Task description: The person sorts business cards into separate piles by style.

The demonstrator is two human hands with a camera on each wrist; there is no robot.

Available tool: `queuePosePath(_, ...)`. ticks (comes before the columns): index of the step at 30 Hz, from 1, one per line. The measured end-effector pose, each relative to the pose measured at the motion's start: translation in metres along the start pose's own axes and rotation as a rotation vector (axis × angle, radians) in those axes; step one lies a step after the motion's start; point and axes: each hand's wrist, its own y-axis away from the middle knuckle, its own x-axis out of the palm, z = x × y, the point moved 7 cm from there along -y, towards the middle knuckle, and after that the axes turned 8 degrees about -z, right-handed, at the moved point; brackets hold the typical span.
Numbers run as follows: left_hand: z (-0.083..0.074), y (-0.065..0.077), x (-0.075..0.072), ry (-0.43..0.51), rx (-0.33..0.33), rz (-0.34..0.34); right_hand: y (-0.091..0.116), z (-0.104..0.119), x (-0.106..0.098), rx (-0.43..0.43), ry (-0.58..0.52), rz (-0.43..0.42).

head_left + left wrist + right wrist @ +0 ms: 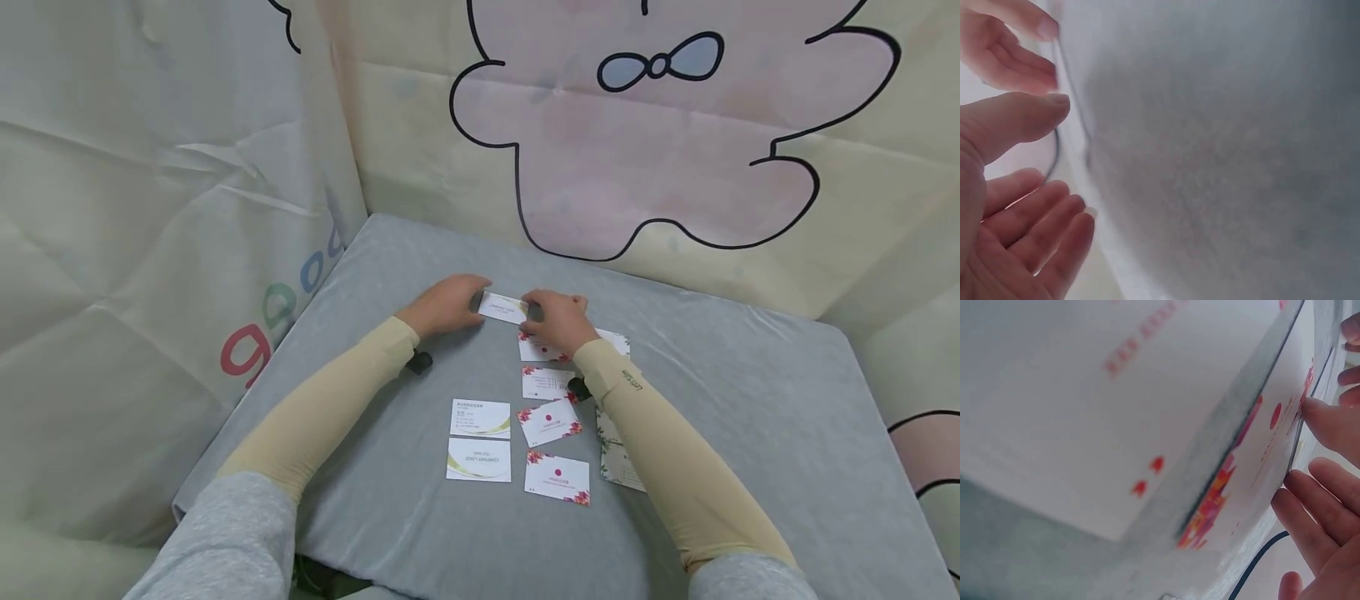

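Note:
A white business card (502, 308) with a yellow-green curve lies between the two hands near the far part of the table. My left hand (450, 305) holds its left end, thumb at the near corner and fingers at the far corner. At the opposite end, my right hand (561, 320) holds the card between thumb and fingers. Just below the right hand is a card with red flowers (536, 347), partly covered by that hand. The left wrist view shows the left thumb (1029, 119) and bent fingers, with the card itself hard to make out.
Nearer on the grey cloth lie two yellow-green curve cards (478, 460) in a column. Several red-flower cards (557, 477) form another column beside them. Green-leaf cards (621, 465) lie partly under the right forearm. A printed curtain (637, 167) hangs behind the table.

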Motion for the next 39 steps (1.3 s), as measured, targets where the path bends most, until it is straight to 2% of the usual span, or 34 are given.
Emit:
queuePosePath(6, -0.014, 0.046, -0.012, 0.003, 0.036, 0.01, 0.019, 0.011, 0.0, -0.066, -0.002, -0.027)
queuePosePath(10, -0.03, 0.077, -0.016, 0.025, 0.075, 0.024, 0.047, 0.028, -0.012, -0.138, 0.012, -0.062)
queuePosePath(13, -0.044, 0.097, -0.012, 0.029, 0.098, 0.057, 0.079, 0.043, -0.02, -0.225, 0.031, -0.067)
queuePosePath(17, -0.057, 0.119, -0.004, 0.036, 0.121, 0.085, 0.118, 0.061, -0.015, -0.32, 0.063, -0.025)
queuePosePath(22, -0.066, 0.142, 0.007, 0.017, 0.113, 0.109, 0.143, 0.072, 0.0, -0.368, 0.091, 0.025)
queuePosePath(28, -0.07, 0.157, 0.013, -0.003, 0.11, 0.1, 0.148, 0.071, 0.006, -0.368, 0.093, 0.031)
queuePosePath(39, -0.074, 0.157, 0.013, -0.089, 0.168, 0.03, 0.151, 0.072, 0.008, -0.365, 0.102, 0.026)
